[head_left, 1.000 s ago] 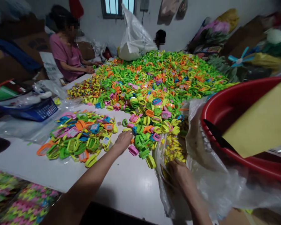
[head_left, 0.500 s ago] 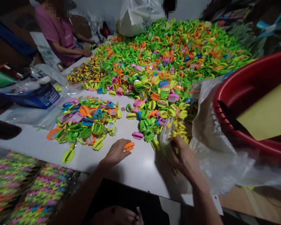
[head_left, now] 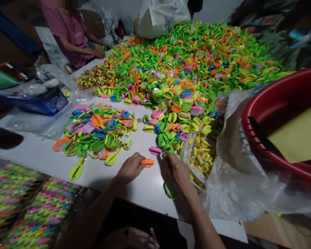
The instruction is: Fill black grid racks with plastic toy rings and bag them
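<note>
- Left hand [head_left: 131, 168]: back up, low over the bench, fingers loosely together, fingertips at a small orange plastic buckle piece [head_left: 147, 162]; firmness of grip not determinable.
- Right hand [head_left: 177, 169]: fingers extended toward a pink plastic buckle piece [head_left: 155, 150], with a green plastic loop [head_left: 170, 191] partly hidden below the palm; pinch or mere contact not determinable.
- Surroundings: white bench [head_left: 145, 197] bearing a large heap of neon green, yellow and orange plastic bands [head_left: 176, 69], plus a smaller mixed pile of bands [head_left: 98, 131] to the left. Clear plastic bag [head_left: 238, 180] of small yellow pieces [head_left: 200, 155] to the right, beside a red plastic basin [head_left: 274, 100].
- Handling note: fingertip pick-up advisable, one piece per hand, clear of the heap's loose edge and the bag mouth.
- Change from earlier frame: right hand out of the bag mouth, now over the bench; green loop newly visible beneath it. Left hand and orange piece roughly unchanged.
</note>
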The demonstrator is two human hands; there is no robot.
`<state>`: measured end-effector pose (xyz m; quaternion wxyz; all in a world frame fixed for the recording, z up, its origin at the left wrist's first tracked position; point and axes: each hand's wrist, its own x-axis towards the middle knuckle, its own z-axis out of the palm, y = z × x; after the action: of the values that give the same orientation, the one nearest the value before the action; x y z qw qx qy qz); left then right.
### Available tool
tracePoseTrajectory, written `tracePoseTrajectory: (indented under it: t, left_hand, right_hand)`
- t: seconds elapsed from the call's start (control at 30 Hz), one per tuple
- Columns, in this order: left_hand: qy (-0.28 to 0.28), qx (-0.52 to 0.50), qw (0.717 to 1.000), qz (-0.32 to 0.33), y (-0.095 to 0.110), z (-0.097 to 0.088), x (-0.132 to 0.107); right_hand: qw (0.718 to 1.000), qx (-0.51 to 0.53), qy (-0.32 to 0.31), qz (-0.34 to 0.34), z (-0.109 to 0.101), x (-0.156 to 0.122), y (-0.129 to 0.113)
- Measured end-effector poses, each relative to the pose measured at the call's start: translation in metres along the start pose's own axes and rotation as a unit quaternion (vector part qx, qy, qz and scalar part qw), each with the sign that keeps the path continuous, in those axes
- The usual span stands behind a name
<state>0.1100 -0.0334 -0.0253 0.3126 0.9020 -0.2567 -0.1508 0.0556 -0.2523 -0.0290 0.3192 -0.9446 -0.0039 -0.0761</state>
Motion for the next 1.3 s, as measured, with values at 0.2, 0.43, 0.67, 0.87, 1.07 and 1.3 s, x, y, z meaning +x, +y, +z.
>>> tracePoseTrajectory:
  t: [0.2,0.43,0.67,0.87,1.07,1.3]
  left_hand:
    - [0.002,-0.049,0.999,0.000,-0.001,-0.001,0.000]
    - [-0.029,-0.097,0.995,-0.026,-0.006,0.001,0.005]
    - [-0.065,-0.079,0.995,-0.003,0.001,0.000,0.006]
    - [-0.014,-0.161,0.985,-0.061,0.004,0.013,0.006]
    - [-0.002,-0.329,0.940,-0.093,0.021,0.010,-0.006]
    - [0.023,-0.348,0.926,-0.141,0.028,0.022,-0.020]
  right_hand:
    - [0.994,0.095,-0.051,0.019,0.006,0.004,-0.029]
    - [0.972,0.185,-0.128,0.067,0.028,0.006,-0.017]
    - [0.966,0.199,-0.157,0.054,0.028,0.005,-0.023]
    - [0.958,0.233,-0.160,0.051,0.030,0.002,-0.023]
    - [0.964,0.241,-0.115,0.002,0.009,-0.001,-0.031]
    - [0.968,0.216,-0.129,0.000,0.012,-0.015,-0.036]
